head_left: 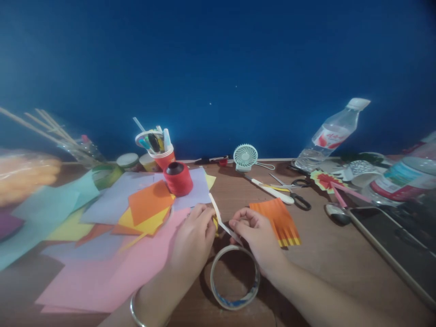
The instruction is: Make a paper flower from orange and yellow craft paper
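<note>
Both hands pinching a tape strip — probably double-sided, above tape roll

The orange object at the left edge is too blurred to identify and the frame cuts it. The small yellow piece is mostly hidden behind the left hand. The print on the bottle label is too small to read. The dark tray runs out at the right edge.

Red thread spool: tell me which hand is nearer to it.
Left. The left hand lies just below the red thread spool; the right hand is farther off to its right.
</note>
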Motion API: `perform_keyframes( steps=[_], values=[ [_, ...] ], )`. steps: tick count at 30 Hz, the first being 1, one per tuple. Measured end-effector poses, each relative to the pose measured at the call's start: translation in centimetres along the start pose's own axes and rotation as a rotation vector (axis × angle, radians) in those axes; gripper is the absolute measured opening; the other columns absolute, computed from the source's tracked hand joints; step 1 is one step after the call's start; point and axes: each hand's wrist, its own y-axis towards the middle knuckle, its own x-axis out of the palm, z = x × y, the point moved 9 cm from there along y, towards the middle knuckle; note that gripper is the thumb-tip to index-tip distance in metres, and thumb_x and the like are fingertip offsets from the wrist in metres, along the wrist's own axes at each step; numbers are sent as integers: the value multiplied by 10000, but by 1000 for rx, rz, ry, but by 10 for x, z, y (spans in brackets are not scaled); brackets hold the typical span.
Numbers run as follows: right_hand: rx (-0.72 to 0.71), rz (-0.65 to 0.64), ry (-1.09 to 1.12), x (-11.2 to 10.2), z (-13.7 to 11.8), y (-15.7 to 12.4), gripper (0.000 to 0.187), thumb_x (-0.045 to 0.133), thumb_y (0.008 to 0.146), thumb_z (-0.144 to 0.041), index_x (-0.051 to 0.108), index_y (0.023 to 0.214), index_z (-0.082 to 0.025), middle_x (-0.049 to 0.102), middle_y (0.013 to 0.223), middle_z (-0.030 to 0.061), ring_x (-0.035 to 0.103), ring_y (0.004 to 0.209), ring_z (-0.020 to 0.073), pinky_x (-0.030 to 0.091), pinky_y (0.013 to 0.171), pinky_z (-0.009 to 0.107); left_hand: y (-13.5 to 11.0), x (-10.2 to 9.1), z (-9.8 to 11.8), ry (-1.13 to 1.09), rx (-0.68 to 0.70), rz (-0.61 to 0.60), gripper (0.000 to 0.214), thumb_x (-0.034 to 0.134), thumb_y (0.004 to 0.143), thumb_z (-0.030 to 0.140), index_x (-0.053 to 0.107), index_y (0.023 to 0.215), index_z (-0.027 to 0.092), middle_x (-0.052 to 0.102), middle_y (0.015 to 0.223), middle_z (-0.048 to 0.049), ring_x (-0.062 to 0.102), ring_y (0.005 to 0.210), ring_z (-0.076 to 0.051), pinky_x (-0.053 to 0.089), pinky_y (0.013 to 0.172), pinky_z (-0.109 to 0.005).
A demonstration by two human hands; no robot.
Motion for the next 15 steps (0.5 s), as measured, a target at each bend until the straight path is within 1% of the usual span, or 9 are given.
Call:
perform_keyframes(
  steps=[4, 9, 15],
  values=[
    [56, -30, -8, 3, 6, 2, 229, 688, 593, -297, 512, 674, -175, 505, 388, -88, 420, 305, 64, 367, 356, 177, -1, -3, -1, -22, -18, 33, 218, 374, 792, 113, 555, 792, 235, 518, 775, -3, 514, 720, -149, 408, 649, -240],
    [71, -75, -59, 7, 8, 3, 198, 668, 610, -308, 544, 652, -160, 554, 432, -50, 447, 319, 71, 367, 355, 180, -1, -3, -2, -8, -37, 30, 209, 371, 807, 124, 549, 808, 233, 519, 790, 0, 512, 729, -148, 409, 665, -249],
    [85, -91, -150, 7, 7, 1, 190, 652, 621, -322, 566, 591, -155, 502, 377, -61, 420, 303, 67, 341, 343, 174, -2, -1, -3, -5, -31, 15, 203, 358, 823, 121, 529, 847, 228, 513, 838, -4, 498, 775, -154, 397, 712, -275]
  ],
)
